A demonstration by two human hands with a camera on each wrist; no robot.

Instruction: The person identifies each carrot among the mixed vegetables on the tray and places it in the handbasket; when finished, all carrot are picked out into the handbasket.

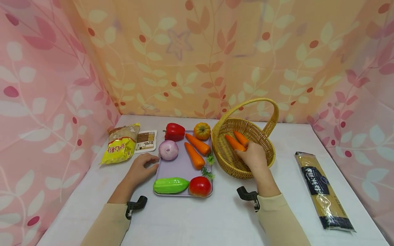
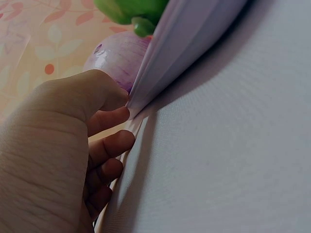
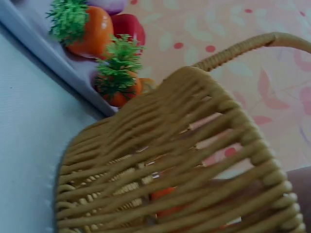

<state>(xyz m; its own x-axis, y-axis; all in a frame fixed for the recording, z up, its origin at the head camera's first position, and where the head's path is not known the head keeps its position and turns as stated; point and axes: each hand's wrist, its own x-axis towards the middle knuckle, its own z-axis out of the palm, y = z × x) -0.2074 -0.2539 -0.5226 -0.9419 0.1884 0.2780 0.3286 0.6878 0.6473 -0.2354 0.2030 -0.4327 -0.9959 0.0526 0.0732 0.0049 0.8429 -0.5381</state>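
Two orange carrots (image 1: 234, 142) lie inside the woven basket (image 1: 229, 168), slanting side by side, their tips pointing away to the left and their near ends at the right hand (image 1: 256, 159). That hand's grip meets the carrots at thumb and fingers, but the hand covers much of the contact, so I cannot tell whether it clasps one; the right wrist view shows only scraps of orange through the wicker. The right forearm reaches forward over the basket's near rim, back of the hand uppermost. The left hand (image 1: 143, 172) has a loose, partly spread grip, fingers gently bent, fingertips at the left rim of the lavender tray (image 1: 178, 168) just beside a round, purple-streaked onion (image 1: 168, 150). The basket is tan, round and coarsely plaited, with an arched handle (image 1: 246, 102); the tray is smooth, with rounded corners, and carries two more carrots (image 1: 197, 144), glossy and tapering, with feathery green tops.
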